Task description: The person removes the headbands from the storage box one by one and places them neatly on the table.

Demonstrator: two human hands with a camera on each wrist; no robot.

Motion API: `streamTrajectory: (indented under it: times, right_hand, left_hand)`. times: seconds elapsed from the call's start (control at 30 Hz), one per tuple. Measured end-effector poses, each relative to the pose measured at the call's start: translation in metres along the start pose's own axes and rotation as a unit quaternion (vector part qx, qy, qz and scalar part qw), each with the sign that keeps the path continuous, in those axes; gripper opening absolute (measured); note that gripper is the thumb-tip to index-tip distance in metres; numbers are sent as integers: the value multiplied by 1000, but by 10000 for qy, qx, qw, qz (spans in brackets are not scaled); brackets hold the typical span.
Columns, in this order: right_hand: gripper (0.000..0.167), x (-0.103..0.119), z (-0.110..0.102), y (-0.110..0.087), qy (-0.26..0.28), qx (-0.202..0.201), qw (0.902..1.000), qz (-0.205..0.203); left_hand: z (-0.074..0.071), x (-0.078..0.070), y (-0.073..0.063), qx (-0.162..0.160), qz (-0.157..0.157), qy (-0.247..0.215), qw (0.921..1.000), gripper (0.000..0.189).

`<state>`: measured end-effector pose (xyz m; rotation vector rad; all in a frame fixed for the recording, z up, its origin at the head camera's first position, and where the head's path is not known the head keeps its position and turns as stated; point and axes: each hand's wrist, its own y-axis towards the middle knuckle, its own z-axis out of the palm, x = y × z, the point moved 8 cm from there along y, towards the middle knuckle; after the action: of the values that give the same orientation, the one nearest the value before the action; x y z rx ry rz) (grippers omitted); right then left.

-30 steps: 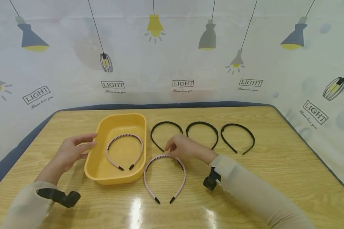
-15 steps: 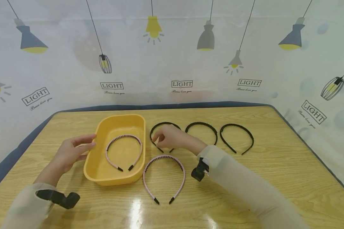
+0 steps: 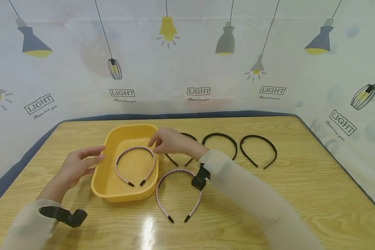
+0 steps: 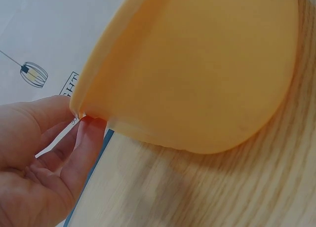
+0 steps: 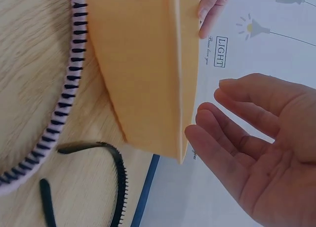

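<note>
A yellow plastic tray [image 3: 125, 195] stands on the left of the table. Inside it lies a pink headband [image 3: 135, 148] with black teeth and black tips. My left hand [image 3: 76, 166] pinches the tray's rim from its left side, thumb and fingers meeting there in the left wrist view. Over the tray's right rim hovers my right hand [image 3: 168, 140], its fingers loosely bent and nothing between them in the right wrist view [image 5: 261, 143]. A second pink headband [image 3: 157, 194] lies on the table just right of the tray, partly behind the wrist camera.
Black headbands lie in a row behind: one [image 3: 172, 159] partly covered by my right hand, a middle one [image 3: 219, 134] and a right one [image 3: 258, 137]. A printed backdrop [image 3: 162, 69] rises behind the wooden table [image 3: 300, 180].
My right hand has moved left from above the second pink headband, across the nearest black headband, to the tray's right rim. The left hand has stayed at the tray.
</note>
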<state>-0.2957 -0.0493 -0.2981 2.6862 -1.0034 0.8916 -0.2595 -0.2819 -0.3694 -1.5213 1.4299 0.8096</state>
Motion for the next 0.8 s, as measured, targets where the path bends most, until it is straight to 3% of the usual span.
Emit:
streamTrajectory:
  times: [0.4, 0.8]
  right_hand:
    - [27, 12, 7, 29, 522, 243, 9983, -96]
    - [27, 13, 13, 50, 579, 447, 9973, 102]
  left_hand:
    - [0, -1, -1, 34, 12, -56, 10000, 64]
    - [0, -1, 0, 32, -37, -69, 10000, 64]
